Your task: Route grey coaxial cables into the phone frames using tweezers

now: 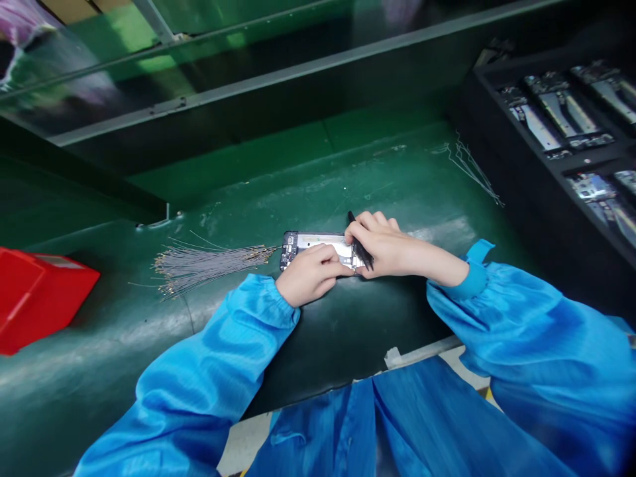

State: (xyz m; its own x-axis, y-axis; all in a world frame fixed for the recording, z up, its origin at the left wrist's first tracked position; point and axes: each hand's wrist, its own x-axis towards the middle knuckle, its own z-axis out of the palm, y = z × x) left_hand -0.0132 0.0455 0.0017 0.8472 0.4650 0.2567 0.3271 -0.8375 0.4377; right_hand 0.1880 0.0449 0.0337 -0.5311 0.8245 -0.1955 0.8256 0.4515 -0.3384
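An opened phone chassis with bare circuit parts lies flat on the green bench in front of me. My left hand rests over its near edge, fingers bent, the index finger and thumb pressing at the lower right part; whatever sits under the fingertips is too small to make out. A pair of black tweezers is held in my right hand, tips pointing down toward me over the chassis's right end. The right fingertips also touch that end. To the left, a bundle of thin grey cables reaches up to the chassis.
A red bin stands at the far left. On the right, a black tray holds several phone chassis. A few loose thin cables lie beside it. A metal-edged rail runs across the back of the green bench.
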